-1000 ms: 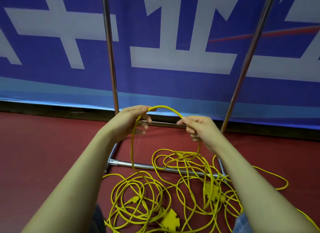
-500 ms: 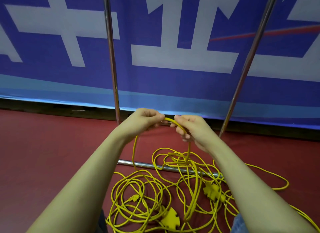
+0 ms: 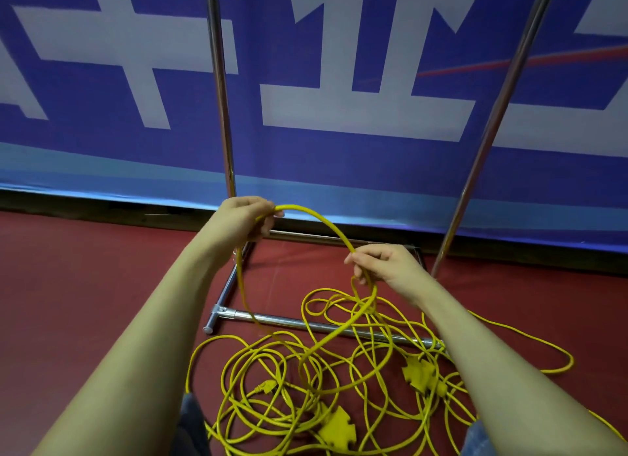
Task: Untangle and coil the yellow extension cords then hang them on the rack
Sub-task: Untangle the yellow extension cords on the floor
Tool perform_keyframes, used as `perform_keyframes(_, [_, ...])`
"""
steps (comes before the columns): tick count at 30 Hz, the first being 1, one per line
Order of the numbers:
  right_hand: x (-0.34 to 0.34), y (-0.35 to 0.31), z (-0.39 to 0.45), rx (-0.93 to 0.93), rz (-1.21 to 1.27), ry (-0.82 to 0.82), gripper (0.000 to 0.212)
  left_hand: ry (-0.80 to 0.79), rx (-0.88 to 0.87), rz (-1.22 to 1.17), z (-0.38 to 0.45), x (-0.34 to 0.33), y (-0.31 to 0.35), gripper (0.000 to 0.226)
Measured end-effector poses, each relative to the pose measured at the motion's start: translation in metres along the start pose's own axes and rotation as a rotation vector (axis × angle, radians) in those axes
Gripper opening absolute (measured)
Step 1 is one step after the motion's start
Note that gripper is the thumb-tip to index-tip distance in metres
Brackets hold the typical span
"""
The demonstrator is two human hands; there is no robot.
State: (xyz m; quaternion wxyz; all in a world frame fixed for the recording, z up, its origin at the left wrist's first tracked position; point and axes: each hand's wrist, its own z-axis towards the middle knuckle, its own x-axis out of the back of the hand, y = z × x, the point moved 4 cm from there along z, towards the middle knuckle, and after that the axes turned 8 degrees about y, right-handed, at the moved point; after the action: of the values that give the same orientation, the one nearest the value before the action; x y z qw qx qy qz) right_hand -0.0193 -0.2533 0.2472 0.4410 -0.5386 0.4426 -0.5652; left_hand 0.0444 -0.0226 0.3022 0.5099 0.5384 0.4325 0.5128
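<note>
holding one yellow cord arched between both hands: left, right.

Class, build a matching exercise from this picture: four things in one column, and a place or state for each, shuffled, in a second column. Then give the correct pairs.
Things
1. left hand
2. right hand
3. tangled yellow cords
4. rack base bar

Places or states
A. lying loose on the red floor
B. grips the higher end of the raised cord arc
C. shiny metal, under some of the cords
D. pinches the lower end of the arc

Pairs: 1-B, 2-D, 3-A, 4-C
</note>
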Motion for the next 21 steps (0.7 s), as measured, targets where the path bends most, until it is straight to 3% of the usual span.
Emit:
perform_keyframes(3, [-0.002, -0.009, 0.000, 0.032, -0.042, 0.013, 0.019, -0.017, -0.015, 0.191, -0.004, 0.000, -0.003, 0.023])
perform_keyframes(8, [-0.018, -0.031, 0.004, 0.112, -0.072, 0.024, 0.017, -0.267, -0.122, 0.390, -0.020, -0.033, 0.000, 0.022])
perform_keyframes(12, [-0.021, -0.038, 0.005, 0.170, -0.010, 0.073, 0.008, -0.212, -0.206, 0.199, -0.022, -0.034, 0.009, 0.019])
perform_keyframes(15, [-0.018, -0.026, 0.007, 0.220, -0.211, 0.052, 0.026, -0.140, -0.212, 0.024, -0.021, -0.027, 0.015, 0.021])
perform_keyframes(17, [-0.014, -0.015, 0.009, 0.182, -0.279, 0.082, 0.032, -0.119, -0.202, -0.047, -0.019, -0.021, 0.015, 0.023])
perform_keyframes(21, [-0.012, -0.004, 0.009, 0.023, -0.072, 0.140, 0.020, -0.090, -0.177, -0.138, -0.013, -0.011, 0.009, 0.021])
